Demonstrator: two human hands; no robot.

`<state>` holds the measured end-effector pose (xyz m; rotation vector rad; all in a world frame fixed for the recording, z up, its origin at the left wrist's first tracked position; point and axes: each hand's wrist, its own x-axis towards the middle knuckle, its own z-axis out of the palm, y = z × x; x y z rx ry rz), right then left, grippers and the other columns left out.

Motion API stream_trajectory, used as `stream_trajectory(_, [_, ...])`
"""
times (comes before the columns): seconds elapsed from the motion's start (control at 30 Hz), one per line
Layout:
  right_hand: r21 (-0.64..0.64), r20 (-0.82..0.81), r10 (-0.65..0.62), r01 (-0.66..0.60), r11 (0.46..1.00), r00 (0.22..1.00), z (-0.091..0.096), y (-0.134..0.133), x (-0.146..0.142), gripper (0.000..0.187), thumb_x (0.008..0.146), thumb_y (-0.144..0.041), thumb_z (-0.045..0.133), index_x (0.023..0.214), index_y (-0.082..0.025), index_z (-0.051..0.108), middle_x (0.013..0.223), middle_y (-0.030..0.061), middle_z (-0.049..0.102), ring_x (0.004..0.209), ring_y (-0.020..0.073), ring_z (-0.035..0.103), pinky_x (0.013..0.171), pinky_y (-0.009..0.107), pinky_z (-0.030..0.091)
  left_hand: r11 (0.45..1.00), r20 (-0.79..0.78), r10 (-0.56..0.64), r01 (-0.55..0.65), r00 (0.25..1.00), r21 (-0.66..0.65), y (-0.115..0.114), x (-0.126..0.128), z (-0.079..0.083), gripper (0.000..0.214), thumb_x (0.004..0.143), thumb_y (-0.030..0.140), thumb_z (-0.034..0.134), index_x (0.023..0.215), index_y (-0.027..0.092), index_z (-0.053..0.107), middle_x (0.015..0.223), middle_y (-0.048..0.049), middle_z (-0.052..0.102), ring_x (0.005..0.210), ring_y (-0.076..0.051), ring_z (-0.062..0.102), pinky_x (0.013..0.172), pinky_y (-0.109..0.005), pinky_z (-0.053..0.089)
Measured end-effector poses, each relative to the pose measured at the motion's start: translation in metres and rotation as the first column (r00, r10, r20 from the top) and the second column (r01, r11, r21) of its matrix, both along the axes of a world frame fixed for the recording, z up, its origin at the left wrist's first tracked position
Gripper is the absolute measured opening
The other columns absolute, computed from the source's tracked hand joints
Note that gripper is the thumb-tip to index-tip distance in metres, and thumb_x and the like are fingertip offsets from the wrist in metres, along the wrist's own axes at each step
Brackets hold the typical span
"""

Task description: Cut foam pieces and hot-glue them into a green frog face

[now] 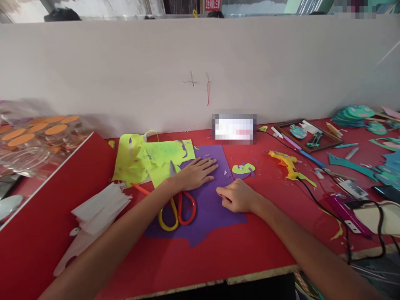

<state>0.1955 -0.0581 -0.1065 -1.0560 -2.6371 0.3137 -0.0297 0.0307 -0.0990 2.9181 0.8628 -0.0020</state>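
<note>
Two hands point(196, 174) point(236, 196) — one purple sheet point(208, 221) beneath

The single view looks from the wearer's head, forward and down across the red counter point(243, 254) to the pale partition point(140, 75) beyond. It sits near: the forearms point(120, 239) enter at the bottom edge, the hands point(194, 174) around mid-frame.

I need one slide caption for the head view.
Left hand flat on purple sheet, right hand curled at its edge, scissors partly hidden by left wrist.
</note>
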Motion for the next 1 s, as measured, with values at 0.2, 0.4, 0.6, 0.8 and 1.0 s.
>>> stream_trajectory(0.2, [0.006,0.073,-0.007,0.007,1.0,0.997,0.0,-0.001,0.0,0.005,0.077,-0.017,0.048,0.074,-0.02,0.05,0.057,-0.0029,0.061,0.049,0.011,0.037,0.056,0.03,0.014,0.919,0.118,0.277,-0.299,0.954,0.257,0.015,0.003,0.002,0.048,0.105,0.029,0.033,0.147,0.012,0.048,0.159,-0.0181,0.038,0.148,-0.034,0.035,0.121,-0.055,0.025])
stream_trajectory(0.4, [0.081,0.092,0.067,-0.074,0.994,0.994,-0.002,-0.002,-0.002,0.007,0.079,-0.019,0.049,0.074,-0.019,0.054,0.06,0.0015,0.064,0.051,0.0135,0.044,0.056,0.032,0.012,0.959,0.107,-0.283,0.28,0.953,0.047,-0.019,0.013,0.01,0.047,0.106,0.028,0.034,0.152,0.026,0.042,0.16,-0.0044,0.041,0.151,-0.018,0.031,0.125,-0.038,0.024])
stream_trajectory(0.6, [0.049,0.088,0.062,-0.066,0.997,0.994,-0.002,-0.003,-0.003,0.007,0.08,-0.019,0.05,0.077,-0.019,0.056,0.063,0.0008,0.067,0.052,0.013,0.046,0.055,0.031,0.012,0.992,0.051,-0.124,0.122,0.991,0.04,-0.013,0.006,-0.006,0.059,0.106,0.048,0.03,0.159,0.023,0.028,0.165,-0.0059,0.03,0.153,-0.023,0.027,0.126,-0.044,0.02])
stream_trajectory(0.8, [0.01,0.111,0.026,-0.028,1.0,0.994,0.002,-0.003,-0.005,0.005,0.079,-0.019,0.051,0.077,-0.02,0.055,0.062,-0.0011,0.066,0.051,0.0119,0.045,0.055,0.031,0.013,0.909,0.104,0.301,-0.318,0.948,0.268,0.021,-0.003,-0.001,0.05,0.102,0.027,0.041,0.147,0.004,0.047,0.156,-0.0234,0.041,0.147,-0.035,0.036,0.122,-0.055,0.024])
stream_trajectory(1.0, [0.019,0.143,0.019,-0.022,1.0,0.989,0.001,-0.002,-0.006,0.007,0.081,-0.021,0.051,0.078,-0.02,0.058,0.064,0.0006,0.067,0.052,0.0128,0.046,0.056,0.032,0.012,0.987,0.203,-0.158,0.149,0.966,0.062,0.0,0.016,0.013,0.038,0.099,0.018,0.049,0.134,0.025,0.06,0.146,-0.0084,0.056,0.132,-0.024,0.053,0.115,-0.045,0.037])
